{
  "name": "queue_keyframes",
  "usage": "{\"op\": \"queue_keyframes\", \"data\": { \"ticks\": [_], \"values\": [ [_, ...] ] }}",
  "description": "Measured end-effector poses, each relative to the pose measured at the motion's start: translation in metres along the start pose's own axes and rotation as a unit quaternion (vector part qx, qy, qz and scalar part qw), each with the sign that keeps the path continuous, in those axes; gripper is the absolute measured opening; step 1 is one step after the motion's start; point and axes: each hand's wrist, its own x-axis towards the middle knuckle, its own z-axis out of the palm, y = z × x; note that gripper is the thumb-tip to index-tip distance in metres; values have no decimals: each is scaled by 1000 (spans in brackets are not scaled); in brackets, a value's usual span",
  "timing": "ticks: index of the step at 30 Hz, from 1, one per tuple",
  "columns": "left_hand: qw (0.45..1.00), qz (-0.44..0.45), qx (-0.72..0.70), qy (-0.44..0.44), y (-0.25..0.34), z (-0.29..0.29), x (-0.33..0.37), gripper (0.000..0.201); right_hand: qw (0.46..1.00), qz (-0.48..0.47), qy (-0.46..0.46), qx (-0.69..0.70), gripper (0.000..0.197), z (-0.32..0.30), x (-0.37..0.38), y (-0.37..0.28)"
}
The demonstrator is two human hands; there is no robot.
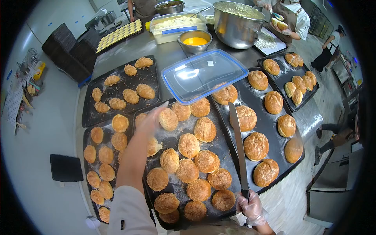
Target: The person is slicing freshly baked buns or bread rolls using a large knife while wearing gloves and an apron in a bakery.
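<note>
In a clear plastic glove, my right hand point(251, 206) is closed round the black handle of a long bread knife point(239, 150). The blade points away from me, above the gap between two dark trays. My left hand point(150, 120), smeared by motion, reaches over the middle baking tray point(231, 168), close to a crumb-topped bun point(168, 119); its fingers do not show clearly. Several more crusty round buns point(188, 145) lie on that tray. A torn-looking bun point(153, 147) is partly behind my forearm. A clear lid with a blue rim point(204, 76) rests across the trays' far ends.
Shiny round buns fill the right tray point(279, 168); smaller ones crowd the left tray point(127, 137). Behind are a tray of twisted pastries point(129, 80), a bowl of yellow liquid point(195, 41), a cream tub point(176, 29) and a big steel mixing bowl point(237, 27). A co-worker point(293, 19) holds bread.
</note>
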Motion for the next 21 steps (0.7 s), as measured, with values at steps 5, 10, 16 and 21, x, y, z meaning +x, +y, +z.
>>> {"op": "queue_keyframes", "data": {
  "ticks": [5, 10, 16, 21],
  "values": [
    [970, 238, -41, 33, -79, -24, 35, 54, 999, 10, -33, 13, 11, 20, 5, -19],
    [964, 140, -224, 9, -51, 20, -19, 58, 997, -5, -78, 11, 14, 26, 5, -6],
    [869, 87, -470, -127, -23, 62, -117, 66, 965, -105, -62, -232, 16, 27, 21, 27],
    [795, 140, -565, -173, -32, 103, -155, 71, 922, -111, -92, -360, 19, 72, 23, -38]
  ]
}}
